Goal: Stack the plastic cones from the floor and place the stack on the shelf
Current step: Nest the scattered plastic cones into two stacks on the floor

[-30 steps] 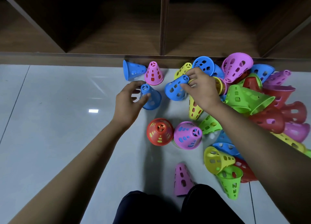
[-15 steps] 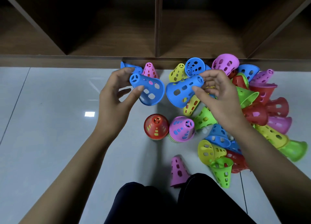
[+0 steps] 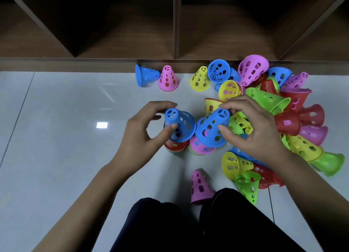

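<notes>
Your left hand (image 3: 141,138) gripped a blue cone (image 3: 180,125) tip-up over the red stack (image 3: 174,146) on the floor (image 3: 56,147); your right hand (image 3: 255,132) gripped a second blue cone (image 3: 211,128) over the pink stack (image 3: 198,148), presumably for nesting.

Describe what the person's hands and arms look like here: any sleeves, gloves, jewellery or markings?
The left hand and right hand are bare: no gloves, rings, watch or markings show. The left forearm and right forearm are uncovered to the frame edge, no sleeve in view. Dark fabric trousers cover the knees below.
</notes>
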